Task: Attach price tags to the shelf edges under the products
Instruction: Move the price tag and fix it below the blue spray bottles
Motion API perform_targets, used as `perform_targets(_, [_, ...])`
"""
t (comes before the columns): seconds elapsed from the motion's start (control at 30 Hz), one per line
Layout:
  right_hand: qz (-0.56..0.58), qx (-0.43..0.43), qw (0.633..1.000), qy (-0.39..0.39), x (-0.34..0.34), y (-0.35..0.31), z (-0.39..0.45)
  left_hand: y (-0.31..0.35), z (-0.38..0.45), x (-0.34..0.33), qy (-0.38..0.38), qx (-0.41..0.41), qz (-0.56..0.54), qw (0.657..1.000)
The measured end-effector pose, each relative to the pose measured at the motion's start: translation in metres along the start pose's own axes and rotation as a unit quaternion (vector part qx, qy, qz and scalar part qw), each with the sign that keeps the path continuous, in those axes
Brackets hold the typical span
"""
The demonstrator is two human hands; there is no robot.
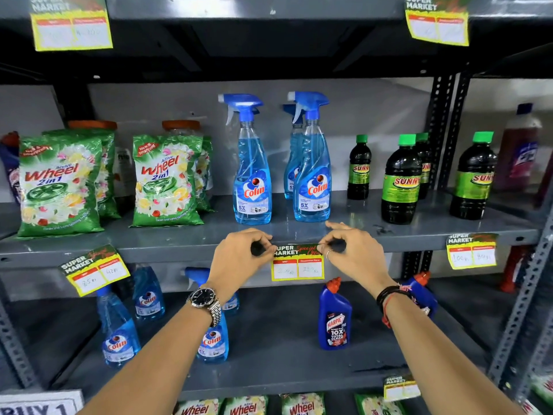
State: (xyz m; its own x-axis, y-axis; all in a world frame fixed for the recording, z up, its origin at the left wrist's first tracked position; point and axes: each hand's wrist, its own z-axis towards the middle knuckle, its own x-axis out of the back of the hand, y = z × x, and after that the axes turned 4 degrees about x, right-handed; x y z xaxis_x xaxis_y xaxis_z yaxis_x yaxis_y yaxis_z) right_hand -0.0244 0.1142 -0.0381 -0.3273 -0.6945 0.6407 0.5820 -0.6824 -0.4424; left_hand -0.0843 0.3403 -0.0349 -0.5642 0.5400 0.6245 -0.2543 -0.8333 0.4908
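A yellow, red and green "Super Market" price tag (297,262) hangs on the front edge of the grey middle shelf (167,250), below two blue Colin spray bottles (253,175). My left hand (239,257) pinches the tag's top left corner with thumb and forefinger. My right hand (354,250) pinches its top right corner the same way. Both hands press the tag's top against the shelf edge. A watch sits on my left wrist and dark bands on my right.
Green Wheel detergent bags (59,184) stand left, dark Sunny bottles (401,181) right. Other tags hang on this edge at left (94,269) and right (471,251), and two more hang above. The lower shelf holds Colin bottles and a blue Harpic bottle (334,316).
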Motion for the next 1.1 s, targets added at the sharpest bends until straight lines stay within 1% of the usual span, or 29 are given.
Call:
perform_targets(0.23, [-0.034, 0.01, 0.997, 0.064, -0.007, -0.004, 0.001, -0.001, 0.007, -0.007, 0.022, 0.021, 0.018, 0.999])
perform_targets(0.37, [-0.035, 0.009, 0.996, 0.087, -0.012, -0.002, 0.001, -0.003, 0.006, -0.012, 0.042, 0.045, -0.002, 0.998])
perform_targets(0.5, [-0.085, 0.031, 0.993, 0.073, -0.016, -0.01, 0.003, 0.003, 0.005, -0.018, 0.076, 0.061, 0.025, 0.995])
perform_targets(0.63, [-0.142, 0.016, 0.989, 0.049, -0.023, -0.021, 0.01, 0.011, 0.006, -0.026, 0.108, 0.055, 0.056, 0.991])
perform_targets(0.83, [-0.102, 0.02, 0.994, 0.019, -0.013, -0.016, 0.011, 0.008, 0.003, -0.024, 0.084, 0.068, 0.036, 0.993])
perform_targets(0.93, [-0.105, 0.025, 0.994, 0.004, -0.008, -0.015, 0.01, 0.009, -0.001, -0.024, 0.078, 0.067, 0.035, 0.994])
perform_targets(1.03, [-0.073, 0.012, 0.997, -0.003, -0.003, -0.013, 0.014, 0.01, -0.001, -0.026, 0.081, 0.063, 0.034, 0.994])
perform_targets(1.1, [-0.062, -0.001, 0.998, -0.019, -0.002, -0.013, 0.016, 0.007, 0.0, -0.024, 0.07, 0.066, 0.023, 0.995])
